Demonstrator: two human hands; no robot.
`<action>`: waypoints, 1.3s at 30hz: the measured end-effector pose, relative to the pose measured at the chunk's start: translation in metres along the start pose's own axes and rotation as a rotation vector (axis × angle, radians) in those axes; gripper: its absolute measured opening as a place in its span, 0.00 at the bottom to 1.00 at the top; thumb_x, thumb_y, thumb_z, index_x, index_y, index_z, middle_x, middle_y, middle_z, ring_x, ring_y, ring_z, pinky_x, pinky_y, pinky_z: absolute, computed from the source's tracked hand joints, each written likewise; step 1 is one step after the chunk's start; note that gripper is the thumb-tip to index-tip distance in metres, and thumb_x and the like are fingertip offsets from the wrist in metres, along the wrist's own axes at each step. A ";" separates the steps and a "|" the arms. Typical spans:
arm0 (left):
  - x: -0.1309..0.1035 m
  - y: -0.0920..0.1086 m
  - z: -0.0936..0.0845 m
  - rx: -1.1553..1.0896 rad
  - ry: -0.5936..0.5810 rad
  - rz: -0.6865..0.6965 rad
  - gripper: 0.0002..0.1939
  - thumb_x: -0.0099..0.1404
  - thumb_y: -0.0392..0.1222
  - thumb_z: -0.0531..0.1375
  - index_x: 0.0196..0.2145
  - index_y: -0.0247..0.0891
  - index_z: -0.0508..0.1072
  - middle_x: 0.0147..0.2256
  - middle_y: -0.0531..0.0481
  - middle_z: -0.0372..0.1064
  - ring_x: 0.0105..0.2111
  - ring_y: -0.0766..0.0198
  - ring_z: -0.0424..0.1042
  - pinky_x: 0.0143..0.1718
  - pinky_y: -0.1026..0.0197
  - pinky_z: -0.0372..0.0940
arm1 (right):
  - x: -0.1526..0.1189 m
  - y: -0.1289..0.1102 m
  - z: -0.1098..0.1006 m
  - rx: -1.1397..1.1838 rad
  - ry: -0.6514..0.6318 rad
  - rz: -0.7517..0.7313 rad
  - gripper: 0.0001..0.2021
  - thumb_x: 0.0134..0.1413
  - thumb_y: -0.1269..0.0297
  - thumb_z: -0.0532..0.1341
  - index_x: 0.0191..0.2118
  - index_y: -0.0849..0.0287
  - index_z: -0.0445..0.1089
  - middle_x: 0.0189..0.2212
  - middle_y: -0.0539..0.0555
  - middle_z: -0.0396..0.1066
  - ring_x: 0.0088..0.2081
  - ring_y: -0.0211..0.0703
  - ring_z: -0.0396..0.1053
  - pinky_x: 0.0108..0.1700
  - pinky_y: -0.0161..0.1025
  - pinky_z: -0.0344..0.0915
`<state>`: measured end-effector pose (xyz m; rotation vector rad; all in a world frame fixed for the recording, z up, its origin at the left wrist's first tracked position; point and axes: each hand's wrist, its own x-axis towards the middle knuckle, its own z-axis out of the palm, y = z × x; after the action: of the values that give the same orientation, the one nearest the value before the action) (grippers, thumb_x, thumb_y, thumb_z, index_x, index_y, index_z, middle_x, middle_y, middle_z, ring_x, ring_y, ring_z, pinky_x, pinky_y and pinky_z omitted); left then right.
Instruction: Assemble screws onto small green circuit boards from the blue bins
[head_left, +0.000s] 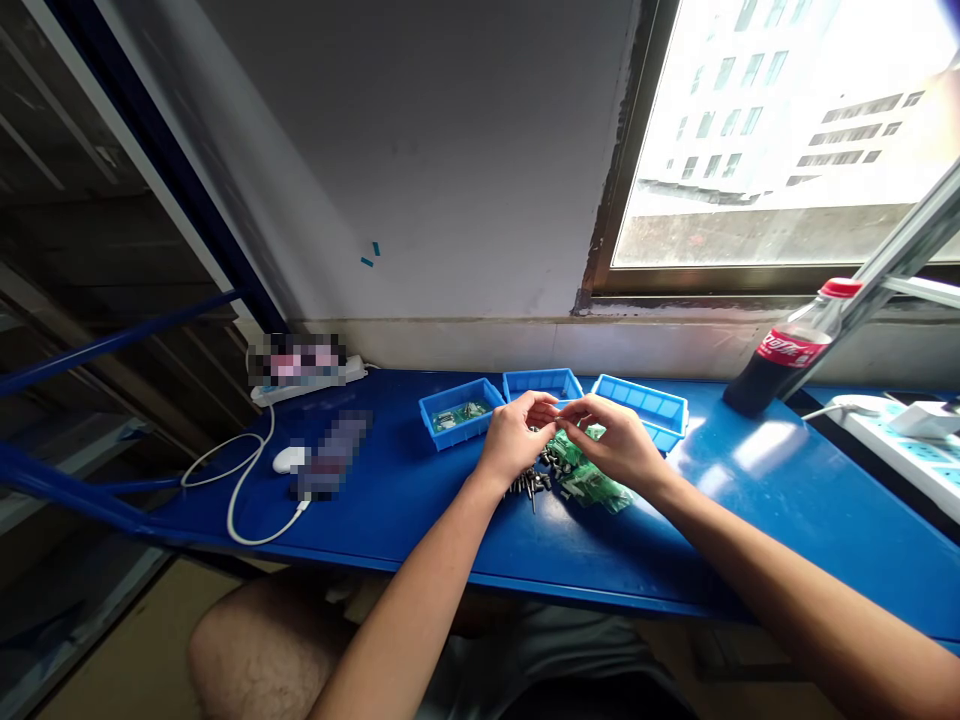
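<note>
My left hand (516,436) and my right hand (609,436) meet fingertip to fingertip above the blue table (420,510). Both are closed in a pinch, and whatever sits between the fingertips is too small to name. Under them lies a pile of dark metal screw-like parts (531,484). Beside that pile, below my right hand, is a heap of green circuit boards or green-wrapped pieces (596,484). Behind the hands stand three blue plastic bins: the left bin (463,436) holds green boards, while the contents of the middle bin (541,374) and right bin (667,405) are partly hidden.
A cola bottle (787,350) leans at the back right near a metal bar and a power strip (892,440). To the left are a blurred phone-like object (334,455), a white case (291,460), a white cable (234,500) and another power strip (311,383).
</note>
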<state>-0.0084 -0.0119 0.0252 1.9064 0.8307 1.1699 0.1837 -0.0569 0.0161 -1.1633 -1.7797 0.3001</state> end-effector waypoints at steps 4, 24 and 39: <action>0.000 -0.001 -0.001 0.039 0.001 0.043 0.15 0.64 0.27 0.67 0.48 0.39 0.80 0.42 0.48 0.84 0.42 0.60 0.84 0.48 0.58 0.79 | -0.001 0.004 0.001 -0.004 -0.014 0.002 0.05 0.66 0.61 0.66 0.44 0.52 0.76 0.39 0.55 0.80 0.37 0.49 0.78 0.38 0.46 0.75; -0.002 0.010 -0.005 0.098 -0.055 -0.028 0.15 0.74 0.50 0.63 0.37 0.39 0.85 0.37 0.47 0.85 0.38 0.55 0.83 0.40 0.59 0.74 | 0.002 -0.006 -0.004 -0.038 0.029 -0.056 0.06 0.63 0.69 0.63 0.43 0.52 0.75 0.36 0.54 0.77 0.36 0.48 0.75 0.41 0.46 0.74; -0.001 -0.004 0.000 0.049 -0.013 -0.028 0.08 0.67 0.37 0.68 0.44 0.39 0.86 0.42 0.46 0.86 0.41 0.54 0.86 0.49 0.53 0.80 | 0.001 -0.004 -0.003 -0.041 0.012 -0.093 0.06 0.69 0.64 0.62 0.47 0.50 0.77 0.40 0.55 0.80 0.40 0.50 0.78 0.44 0.49 0.77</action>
<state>-0.0090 -0.0102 0.0212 1.9334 0.8839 1.1288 0.1843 -0.0586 0.0209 -1.1043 -1.8308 0.2020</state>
